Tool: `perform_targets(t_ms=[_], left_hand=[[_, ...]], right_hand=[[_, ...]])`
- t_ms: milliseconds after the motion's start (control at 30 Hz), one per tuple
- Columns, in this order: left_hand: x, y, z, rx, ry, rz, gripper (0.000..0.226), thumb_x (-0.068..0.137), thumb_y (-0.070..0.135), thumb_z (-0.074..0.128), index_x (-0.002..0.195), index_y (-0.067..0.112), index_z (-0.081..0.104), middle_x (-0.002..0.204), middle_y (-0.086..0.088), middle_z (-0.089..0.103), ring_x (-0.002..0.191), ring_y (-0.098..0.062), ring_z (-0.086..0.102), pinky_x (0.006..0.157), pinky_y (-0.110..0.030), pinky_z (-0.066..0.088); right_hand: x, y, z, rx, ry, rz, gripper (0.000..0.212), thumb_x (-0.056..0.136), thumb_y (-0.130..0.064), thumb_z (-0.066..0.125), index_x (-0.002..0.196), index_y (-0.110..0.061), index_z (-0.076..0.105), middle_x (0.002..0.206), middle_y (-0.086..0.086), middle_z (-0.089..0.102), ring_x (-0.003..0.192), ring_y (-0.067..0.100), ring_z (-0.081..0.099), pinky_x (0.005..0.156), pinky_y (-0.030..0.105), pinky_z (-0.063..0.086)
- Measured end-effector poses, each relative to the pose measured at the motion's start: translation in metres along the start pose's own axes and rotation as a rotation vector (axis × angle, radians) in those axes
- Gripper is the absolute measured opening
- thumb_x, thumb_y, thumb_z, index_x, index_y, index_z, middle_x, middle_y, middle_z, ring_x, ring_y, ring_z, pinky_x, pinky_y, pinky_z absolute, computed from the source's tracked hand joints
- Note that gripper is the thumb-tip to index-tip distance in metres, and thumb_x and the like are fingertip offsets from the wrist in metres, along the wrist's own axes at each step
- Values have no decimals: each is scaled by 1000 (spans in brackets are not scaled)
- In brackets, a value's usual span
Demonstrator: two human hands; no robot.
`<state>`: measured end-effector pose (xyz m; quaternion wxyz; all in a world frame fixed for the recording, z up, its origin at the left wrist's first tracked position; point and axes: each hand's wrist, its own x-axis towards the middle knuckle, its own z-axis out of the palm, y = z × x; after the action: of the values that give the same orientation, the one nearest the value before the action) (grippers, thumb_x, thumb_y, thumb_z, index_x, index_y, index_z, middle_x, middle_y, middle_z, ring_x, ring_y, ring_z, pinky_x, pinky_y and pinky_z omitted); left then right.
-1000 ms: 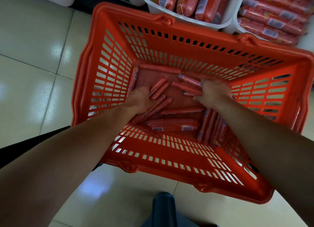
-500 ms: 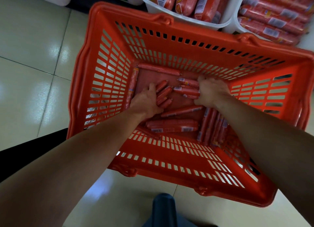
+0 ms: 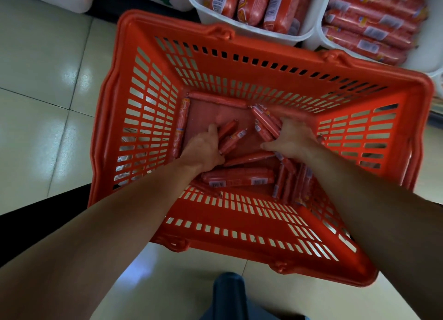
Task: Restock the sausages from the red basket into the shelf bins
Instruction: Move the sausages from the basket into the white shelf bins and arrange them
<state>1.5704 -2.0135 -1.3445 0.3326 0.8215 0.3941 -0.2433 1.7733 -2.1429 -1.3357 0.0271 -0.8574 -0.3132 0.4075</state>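
Basket (image 3: 148, 118): sits on the floor before you.
Left hand (image 3: 203, 149): your fingers curl round sausages (image 3: 230, 137) inside.
Right hand (image 3: 291, 137): your fingers spread over sausages inside.

Arms: I see both forearms bare from the edge of the view down to the wrists, no sleeve cuff showing on either.
Left grip (image 3: 203, 149): bare, no glove, and I make out no ring, watch or band at the wrist.
Right grip (image 3: 293, 140): bare too, no glove, wrist plain.
Leg (image 3: 229, 293): dark blue trouser fabric, rounded like a knee, at the bottom centre of my view.
Dark clothing (image 3: 36, 214): a black patch at the left edge, too dim for me to tell the garment.
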Motion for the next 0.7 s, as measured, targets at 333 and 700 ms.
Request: perform_targets(t_ms=[333, 700], left_hand=[[1, 2, 0, -44, -32, 4, 83, 71, 27, 82, 139, 14, 38, 120, -13, 64, 109, -32, 63, 95, -40, 51], [4, 2, -22, -296, -103, 17, 64, 76, 26, 82, 131, 17, 52, 113, 2, 61, 104, -15, 59, 86, -27, 45]], right_hand=[[-18, 6, 20, 156, 95, 74, 79, 63, -57, 84, 126, -20, 56, 122, 5, 65, 111, 29, 61, 94, 38, 50], [-25, 2, 22, 266, 56, 19, 70, 62, -55, 86, 119, -24, 60, 110, -6, 66, 100, 17, 64, 92, 35, 53]])
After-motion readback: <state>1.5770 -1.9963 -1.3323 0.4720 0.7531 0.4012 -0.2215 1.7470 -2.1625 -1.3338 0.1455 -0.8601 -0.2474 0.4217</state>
